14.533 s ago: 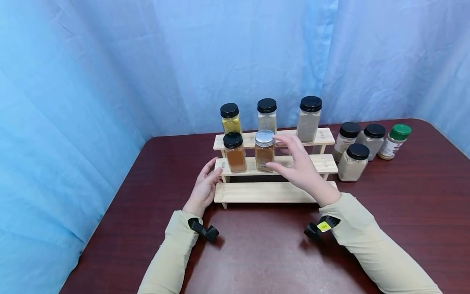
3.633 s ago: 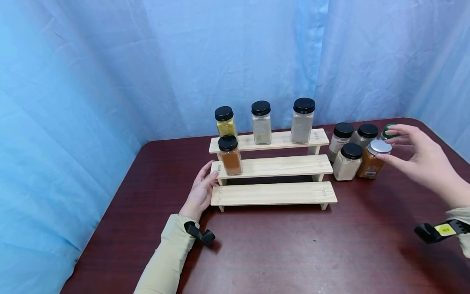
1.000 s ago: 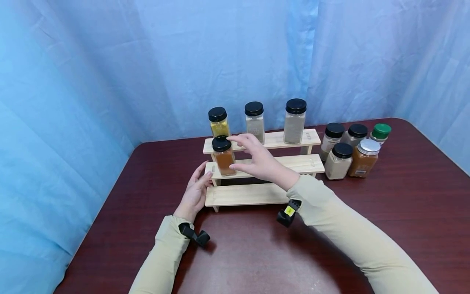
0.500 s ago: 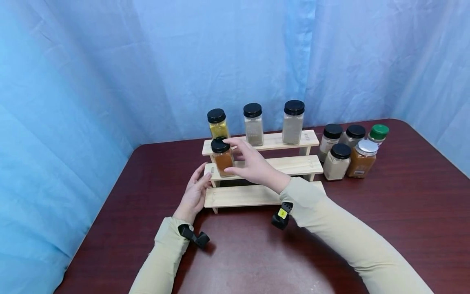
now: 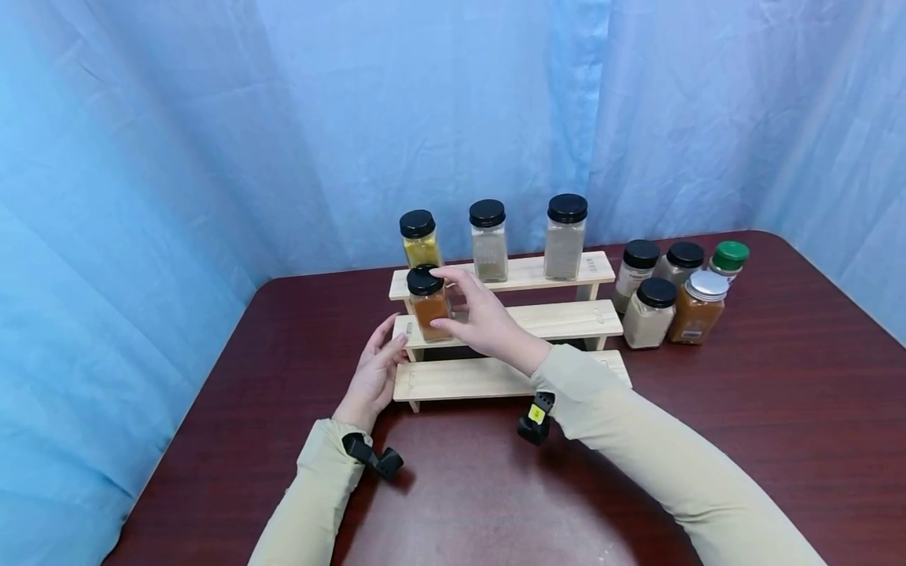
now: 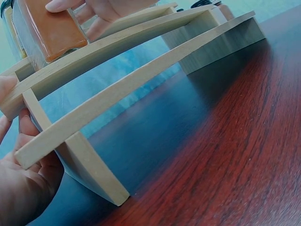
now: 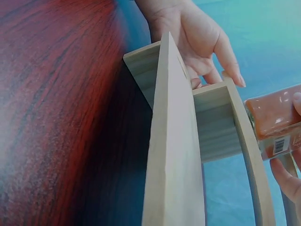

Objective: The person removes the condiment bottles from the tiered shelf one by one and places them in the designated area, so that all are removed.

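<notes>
A three-step wooden rack [image 5: 566, 319] stands on the table. Its left end is held by my left hand [image 5: 371, 384]; in the left wrist view the thumb lies over the middle shelf edge and fingers are beneath it. On the middle shelf's left end is a spice jar [image 5: 429, 311] of orange-brown powder with a black lid. My right hand [image 5: 488, 316] holds this jar from the right, thumb low on the glass and fingers up by the lid. The right wrist view shows the jar's barcode [image 7: 281, 144] and its base at the shelf.
Along the top shelf stand a yellow-powder jar [image 5: 421, 245], a pale jar [image 5: 488, 248] and a taller grey jar [image 5: 565, 240]. Right of the rack, several jars cluster on the dark red table [image 5: 800, 393], including a silver-lidded jar [image 5: 697, 314] and a green-lidded one [image 5: 729, 258]. Blue curtain [image 5: 425, 102] hangs behind.
The silver-lidded jar went from the middle shelf to the cluster on the right. My right hand then came back left and took hold of the orange-brown jar. My left hand stayed at the rack.
</notes>
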